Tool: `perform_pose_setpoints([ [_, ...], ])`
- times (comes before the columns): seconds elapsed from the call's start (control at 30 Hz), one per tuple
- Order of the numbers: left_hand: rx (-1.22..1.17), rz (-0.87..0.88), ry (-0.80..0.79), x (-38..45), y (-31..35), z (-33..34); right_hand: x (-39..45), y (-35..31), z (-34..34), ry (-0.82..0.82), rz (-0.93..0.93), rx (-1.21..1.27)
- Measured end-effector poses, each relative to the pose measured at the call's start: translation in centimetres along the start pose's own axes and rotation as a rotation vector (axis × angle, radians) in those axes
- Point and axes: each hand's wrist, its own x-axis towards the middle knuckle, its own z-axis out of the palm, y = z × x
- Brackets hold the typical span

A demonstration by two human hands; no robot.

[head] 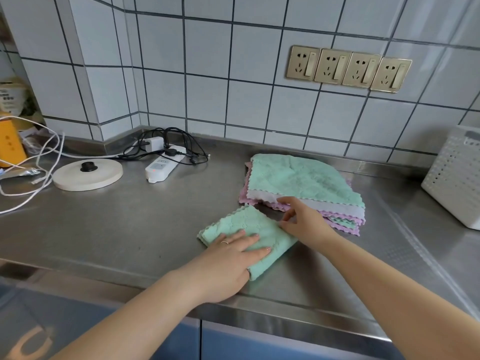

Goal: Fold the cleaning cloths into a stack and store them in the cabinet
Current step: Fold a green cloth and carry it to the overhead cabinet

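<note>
Near the front edge of the worktop [130, 229], the folded green cloth [241, 229] lies pinned under the left hand [228, 258], fingers flat. The right hand [301, 219], fingers loosely spread and gripping nothing, touches its right edge. Just behind that hand, toward the back wall, sits the unfolded pile [306, 183], so I'd guess the right hand's closer for grabbing the next one.

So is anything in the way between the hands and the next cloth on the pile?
Nothing visible is. The right hand already reaches the near edge of the pile of unfolded cloths, with only bare steel counter around. The left hand lies flat on the folded green cloth.
</note>
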Motion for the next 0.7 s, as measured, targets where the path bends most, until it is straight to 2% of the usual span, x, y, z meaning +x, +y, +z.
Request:
perform_pose_setpoints([
  [0.07,0.032,0.002,-0.070,-0.2,0.0,-0.3,-0.3,-0.1,0.6,0.028,-0.028,-0.145],
  [0.13,-0.033,-0.004,-0.133,-0.4,-0.1,-1.1,-0.7,-0.2,0.9,0.107,-0.063,-0.258],
  [0.23,-0.139,-0.051,-0.021,0.4,-0.5,-2.2,-1.7,-0.7,1.5,0.182,-0.163,-0.308],
  [0.3,-0.026,-0.107,0.066,1.4,-0.7,-2.0,-2.6,-1.8,2.6,0.085,-0.199,-0.387],
  [0.37,0.076,-0.173,0.032,2.0,-0.9,-1.1,-3.4,-2.8,4.1,-0.060,-0.172,-0.458],
  [0.43,0.109,-0.220,-0.006,2.1,-1.3,-0.2,-3.8,-3.1,4.8,-0.133,-0.143,-0.496],
  [0.7,0.070,-0.294,0.005,0.8,-2.6,0.0,-3.9,-2.2,4.0,-0.149,-0.001,-0.533],
])
